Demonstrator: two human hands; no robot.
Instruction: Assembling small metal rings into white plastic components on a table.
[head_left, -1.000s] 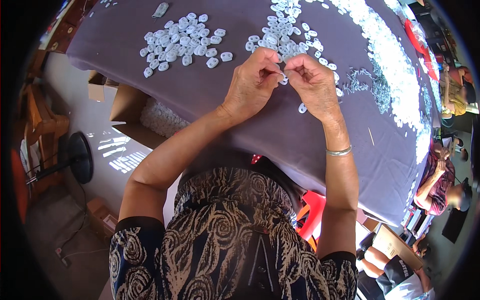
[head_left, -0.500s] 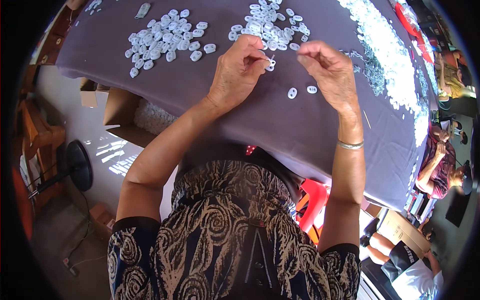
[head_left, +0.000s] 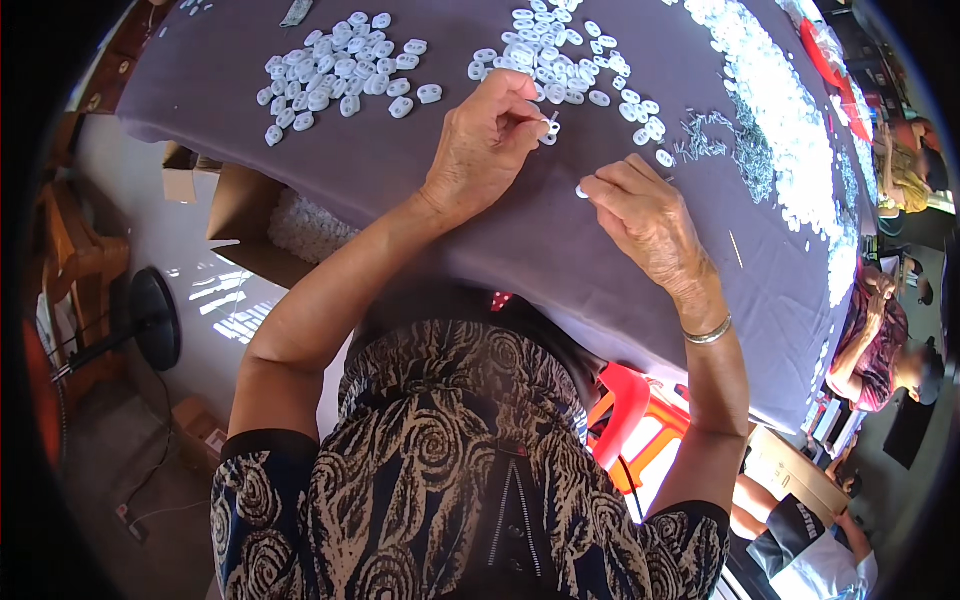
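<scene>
My left hand (head_left: 487, 138) is closed in a pinch on a small white oval plastic piece with two holes (head_left: 549, 139). A thin metal bit sticks up beside its fingertips. Lower and to the right, my right hand (head_left: 645, 222) has its fingers closed at the tablecloth on another white oval piece (head_left: 582, 191), of which only the end shows. Beyond my left hand spreads a pile of the same white two-hole pieces (head_left: 545, 50), and a short row of them (head_left: 640, 112) trails toward my right hand. A second pile (head_left: 345, 65) lies farther left.
A grey cloth (head_left: 450, 240) covers the table. Small metal parts (head_left: 703, 135) and a long heap of white pieces (head_left: 775, 120) lie on the right. Below the table's left edge stands an open cardboard box (head_left: 240, 215). A red plastic stool (head_left: 625, 400) and other people are at right.
My right hand has come down toward me, onto one of the loose white pieces on the cloth. My left hand keeps its pinch in nearly the same place.
</scene>
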